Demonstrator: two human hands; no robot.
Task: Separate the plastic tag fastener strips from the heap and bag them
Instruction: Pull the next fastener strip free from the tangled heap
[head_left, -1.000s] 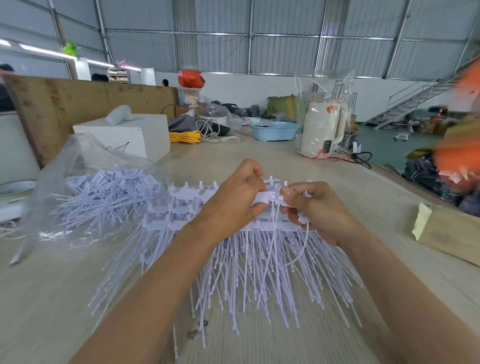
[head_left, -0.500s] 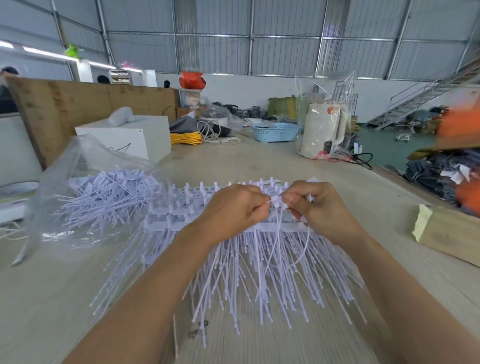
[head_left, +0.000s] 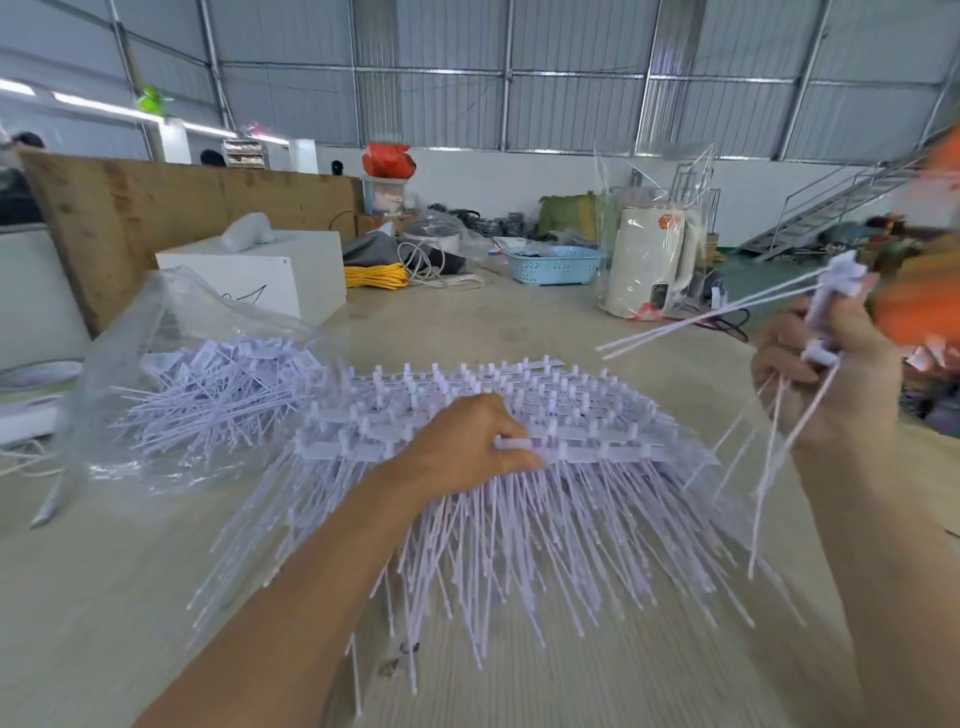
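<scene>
A heap of white plastic tag fastener strips (head_left: 571, 467) lies fanned out on the table in front of me, heads at the back and thin tails toward me. My left hand (head_left: 467, 452) rests on the heap's middle with its fingers curled round a strip head. My right hand (head_left: 826, 374) is raised at the right, clear of the heap, gripping a small bunch of separated fasteners (head_left: 831, 306) whose tails stick out left and hang down. A clear plastic bag (head_left: 171, 332) at the left holds many loose fasteners (head_left: 218, 395).
A white box (head_left: 270, 280) stands behind the bag, against a wooden board (head_left: 156, 202). Farther back are yellow cord (head_left: 376, 274), a blue basket (head_left: 553, 265) and a wrapped white kettle (head_left: 649, 260). Something orange and blurred (head_left: 919, 301) is at the right edge.
My right hand has pulled a bunch of fasteners off the heap and lifted it up to the right. My left hand has stayed down on the heap, shifting slightly toward me.
</scene>
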